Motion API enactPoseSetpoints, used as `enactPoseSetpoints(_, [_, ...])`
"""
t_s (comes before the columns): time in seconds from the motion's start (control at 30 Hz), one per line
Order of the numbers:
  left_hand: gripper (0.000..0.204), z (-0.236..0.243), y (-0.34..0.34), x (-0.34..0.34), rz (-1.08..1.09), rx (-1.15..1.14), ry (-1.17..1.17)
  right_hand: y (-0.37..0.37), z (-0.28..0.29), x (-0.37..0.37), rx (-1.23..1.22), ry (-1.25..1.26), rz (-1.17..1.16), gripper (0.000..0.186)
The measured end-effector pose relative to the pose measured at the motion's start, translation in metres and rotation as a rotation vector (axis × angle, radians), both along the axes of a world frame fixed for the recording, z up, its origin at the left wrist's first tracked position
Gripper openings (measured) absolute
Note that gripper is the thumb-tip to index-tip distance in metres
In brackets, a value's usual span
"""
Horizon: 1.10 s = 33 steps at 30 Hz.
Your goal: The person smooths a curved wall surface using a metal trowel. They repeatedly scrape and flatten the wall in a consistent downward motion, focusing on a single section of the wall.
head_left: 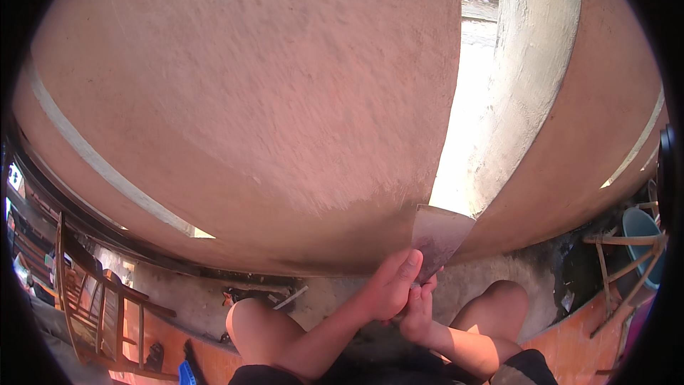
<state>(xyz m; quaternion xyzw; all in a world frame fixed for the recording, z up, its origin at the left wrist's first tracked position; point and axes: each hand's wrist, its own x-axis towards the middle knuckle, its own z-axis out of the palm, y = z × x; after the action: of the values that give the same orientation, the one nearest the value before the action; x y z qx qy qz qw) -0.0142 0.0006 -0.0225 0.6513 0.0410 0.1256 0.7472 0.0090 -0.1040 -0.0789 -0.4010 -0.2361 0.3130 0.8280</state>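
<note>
A putty knife (440,232) with a wide, flat, thin blade points up and away from me, just in front of the wall's lower corner. Grey smears mark the blade. Its handle is hidden in my hands. My left hand (390,291) is closed around the lower end, thumb uppermost. Just below and to the right, my right hand (419,314) is closed too, its fingers curled against the base of the blade. Ahead stands a pinkish-brown plastered wall (306,85), rough and streaked in the middle. Whether the blade's tip touches it, I cannot tell.
A bright gap separates the wall from a pale pillar (531,64). Wooden chairs (107,306) stand at the lower left, near a blue object (187,373). A wooden frame (627,260) with a teal basin (641,232) is at the right. My bent knees flank my hands.
</note>
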Motion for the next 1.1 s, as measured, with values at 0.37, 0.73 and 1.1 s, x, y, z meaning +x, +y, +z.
enactPoseSetpoints(0.37, [0.063, -0.145, 0.058, -0.038, -0.243, 0.135, 0.583, 0.016, 0.0, 0.03, 0.237, -0.393, 0.215, 0.051])
enactPoseSetpoints(0.73, [0.039, -0.456, 0.191, -0.262, 0.306, 0.423, 1.723, 0.016, 0.002, 0.025, 0.237, -0.343, 0.267, 0.05])
enactPoseSetpoints(1.1, [0.039, -0.236, 0.107, -0.082, -0.336, 0.76, 1.238, 0.009, 0.008, 0.025, 0.194, -0.193, 0.156, 0.044])
